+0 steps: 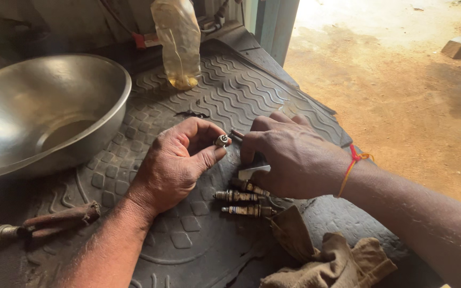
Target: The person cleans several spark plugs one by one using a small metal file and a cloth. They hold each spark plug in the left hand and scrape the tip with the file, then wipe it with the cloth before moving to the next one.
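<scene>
Rag [326, 261] nearest; left hand [174, 165] pinches a spark plug [222, 141], right hand [289, 157] closed on a thin tool [237, 133] (cleaning, seemingly); next needs steady scraping.

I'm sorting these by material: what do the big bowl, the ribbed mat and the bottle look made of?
The big round bowl looks like dull grey metal, perhaps steel or aluminium, given its soft sheen. The dark ribbed mat seems moulded rubber, matte with wavy ridges. The clear yellowish bottle looks like thin plastic, see-through and dented.
</scene>
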